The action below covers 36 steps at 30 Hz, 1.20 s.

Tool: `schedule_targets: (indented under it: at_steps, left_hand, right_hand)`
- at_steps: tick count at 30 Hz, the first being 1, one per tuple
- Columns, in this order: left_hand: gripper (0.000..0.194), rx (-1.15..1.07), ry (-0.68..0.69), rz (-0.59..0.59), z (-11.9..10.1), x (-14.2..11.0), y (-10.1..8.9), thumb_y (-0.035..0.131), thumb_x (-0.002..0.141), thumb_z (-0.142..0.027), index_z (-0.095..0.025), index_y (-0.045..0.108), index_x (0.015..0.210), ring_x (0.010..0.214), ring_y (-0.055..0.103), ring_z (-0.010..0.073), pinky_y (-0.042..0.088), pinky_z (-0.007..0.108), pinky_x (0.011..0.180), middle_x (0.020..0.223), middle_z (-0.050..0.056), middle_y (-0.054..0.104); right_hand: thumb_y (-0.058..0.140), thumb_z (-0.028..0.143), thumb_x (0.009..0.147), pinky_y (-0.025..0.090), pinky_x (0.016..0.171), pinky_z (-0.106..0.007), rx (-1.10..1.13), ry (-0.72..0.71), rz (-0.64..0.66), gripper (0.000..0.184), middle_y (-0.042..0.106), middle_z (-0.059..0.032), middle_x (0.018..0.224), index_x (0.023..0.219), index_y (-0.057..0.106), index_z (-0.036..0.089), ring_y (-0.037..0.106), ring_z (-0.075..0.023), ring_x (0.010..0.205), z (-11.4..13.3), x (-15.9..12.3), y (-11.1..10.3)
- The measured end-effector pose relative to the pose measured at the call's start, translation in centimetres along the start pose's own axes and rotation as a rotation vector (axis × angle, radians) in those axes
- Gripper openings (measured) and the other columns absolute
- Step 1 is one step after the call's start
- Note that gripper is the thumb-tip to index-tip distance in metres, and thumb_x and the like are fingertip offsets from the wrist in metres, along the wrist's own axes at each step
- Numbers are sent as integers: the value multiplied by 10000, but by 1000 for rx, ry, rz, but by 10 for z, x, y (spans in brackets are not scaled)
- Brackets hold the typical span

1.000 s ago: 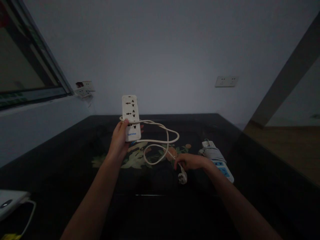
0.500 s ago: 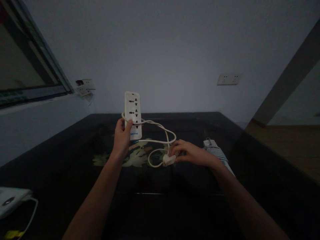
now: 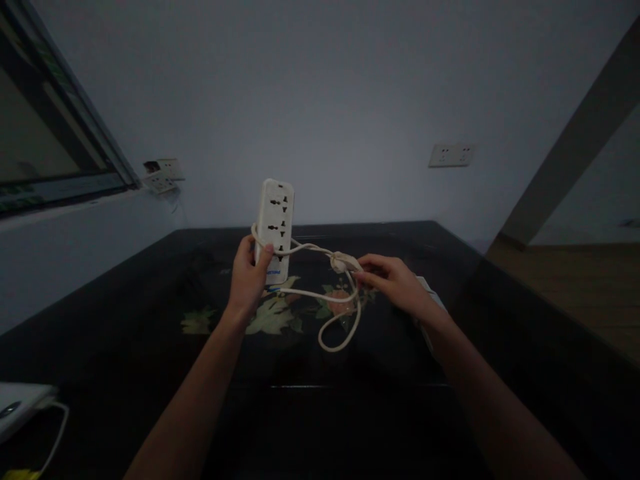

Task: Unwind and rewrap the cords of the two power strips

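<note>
My left hand is closed around the lower part of a white power strip, its thumb over the front near the blue lettering. The strip stands nearly upright, sockets facing me. A white cord wraps once around the strip and runs over to the right. My right hand pinches the cord's plug, raised above the dark tabletop. A loop of the cord hangs below the plug. The fingertips of my right hand partly cover the plug.
On the dark glossy table with a printed flower pattern, a second power strip lies half behind my right forearm. A white device with a cable sits at the left. Wall sockets are on the back wall.
My right hand has lifted the plug up and slightly right, and the cord loop now hangs lower beneath it. The power strip in my left hand has shifted a little to the right.
</note>
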State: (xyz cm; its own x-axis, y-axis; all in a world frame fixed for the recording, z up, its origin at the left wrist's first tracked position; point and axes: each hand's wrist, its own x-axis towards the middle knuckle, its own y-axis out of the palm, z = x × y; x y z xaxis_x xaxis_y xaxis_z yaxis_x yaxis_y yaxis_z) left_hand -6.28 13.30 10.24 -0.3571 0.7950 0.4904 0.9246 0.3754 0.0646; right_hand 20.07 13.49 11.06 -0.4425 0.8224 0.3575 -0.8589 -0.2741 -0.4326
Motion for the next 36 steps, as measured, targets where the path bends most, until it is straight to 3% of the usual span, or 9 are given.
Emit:
schedule_targets:
  at_steps: [7,15,18,25,31,36]
  left_hand:
    - [346,121,116,154,-14,-11,8,665,779,-294,-199,580,1101,890,615,181,489,259,780,995,47,640]
    - [406,-42,20,210,-31,-19,13,735,689,-173,-176,602,1073,776,601,170,468,232,687,877,39,644]
    - [418,-19,43,209,-30,-19,12,734,678,-164,-182,599,1074,778,606,167,479,230,694,889,36,649]
    - [510,-30,49,255,-26,-18,13,725,666,-144,-220,560,1143,931,629,179,507,235,798,1073,41,641]
    - [497,-52,26,307,-23,-20,12,713,703,-222,-213,547,1172,932,632,187,526,223,752,1102,62,639]
    - [552,-103,15,349,-15,-17,8,692,738,-248,-239,503,1256,1005,615,197,533,233,791,1198,67,605]
  right_hand:
    - [578,349,809,372,540,-255,-123,40,9,212,592,-4,610,818,669,158,527,-128,569,-8,3,8]
    - [631,364,767,396,545,-250,-34,57,5,202,619,-8,641,811,694,177,544,-128,584,-9,2,-2]
    - [643,391,759,393,551,-248,36,57,-12,228,616,-6,672,825,696,180,532,-126,599,-5,-1,-8]
    - [632,474,764,376,543,-227,220,36,-217,306,553,15,647,828,661,176,488,-115,587,-9,1,-8]
    - [578,493,821,451,711,-261,336,6,-191,291,615,-18,851,835,588,203,576,-163,814,-15,1,-5]
    - [552,476,847,447,708,-261,320,-12,-170,267,591,-2,844,864,571,210,558,-139,772,-12,1,-1]
